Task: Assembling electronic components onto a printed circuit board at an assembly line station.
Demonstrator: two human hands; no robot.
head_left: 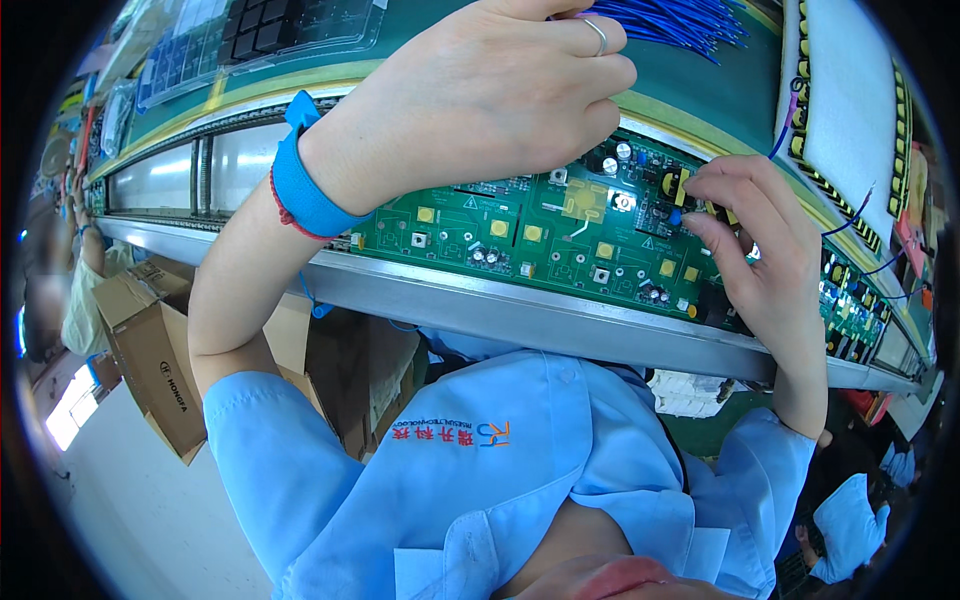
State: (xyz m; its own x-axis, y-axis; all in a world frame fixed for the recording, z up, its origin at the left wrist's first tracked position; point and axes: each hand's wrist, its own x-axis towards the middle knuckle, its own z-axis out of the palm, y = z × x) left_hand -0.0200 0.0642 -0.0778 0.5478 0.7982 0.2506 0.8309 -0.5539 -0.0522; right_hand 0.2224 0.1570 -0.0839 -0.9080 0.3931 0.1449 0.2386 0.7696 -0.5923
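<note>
Reaching up over the green circuit board (560, 225), the left hand (490, 95) is curled into a loose fist, fingers (600, 75) folded in narrow near a bundle of blue wires (670, 20) — whether it actually grips a wire, cannot tell. A ring sits on one finger, a blue wrist strap (300, 180) on the wrist. The right hand (765, 255) rests on the board's right part, thumb and forefinger pinched close around a small yellow-and-black component (676, 185) — seems to hold it, contact partly hidden. The board lies on a metal conveyor rail (520, 310) at the tabletop edge, between both hands, more boards (850, 310) just beside it to the right. White foam pad with yellow parts (850, 110) sits upper right, black keypad tray (260, 30) upper left. Cardboard boxes (160, 360) stand on the floor below left. Light blue work shirt (500, 470) fills the lower middle.
</note>
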